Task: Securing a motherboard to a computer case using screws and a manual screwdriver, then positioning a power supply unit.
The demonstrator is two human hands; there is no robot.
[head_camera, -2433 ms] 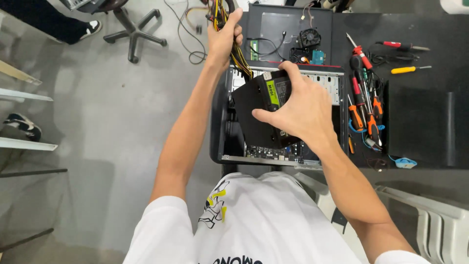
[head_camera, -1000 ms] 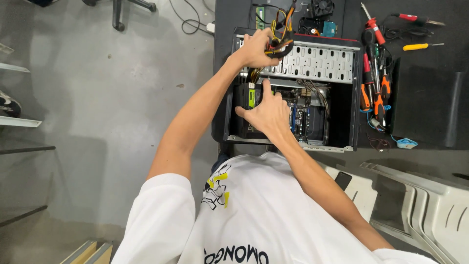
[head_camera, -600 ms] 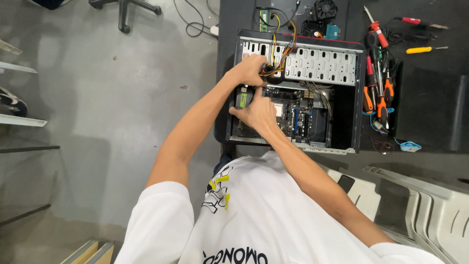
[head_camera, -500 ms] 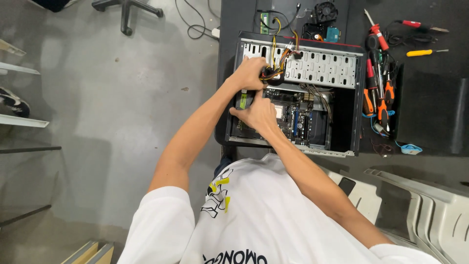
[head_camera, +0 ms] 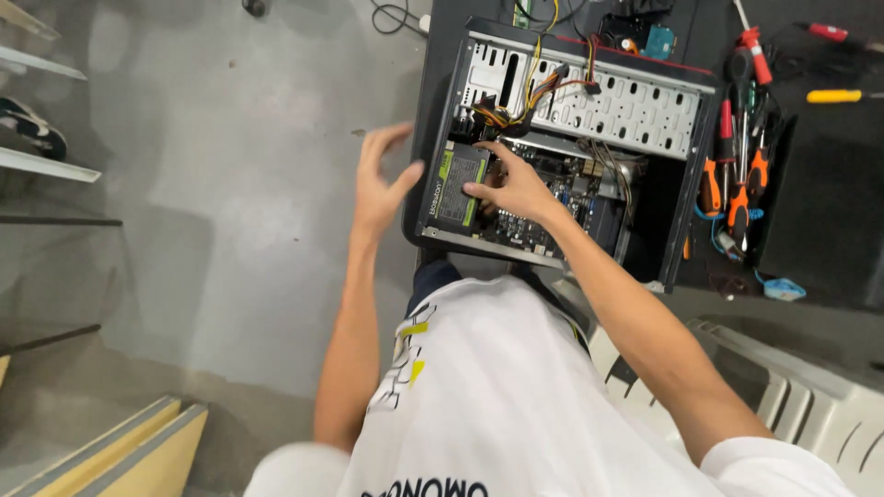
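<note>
The right hand (head_camera: 516, 189) is reaching into the open computer case (head_camera: 433, 138) lying on the dark worktop (head_camera: 829, 230). Its fingers are resting against the edge of the power supply unit (head_camera: 453, 189), which is sitting in the near left corner of the case, not gripping it. The left hand (head_camera: 378, 184) is hovering just outside the case wall, released, fingers spread, holding nothing. A bundle of yellow and orange cables (head_camera: 529, 97) is trailing from the unit across the perforated drive bay (head_camera: 626, 106). Doing this well probably means steadying the unit with both hands, keeping those cables off the motherboard (head_camera: 562, 198), and pressing evenly. Screwdrivers and pliers (head_camera: 741, 166) are lying to the right, well apart.
</note>
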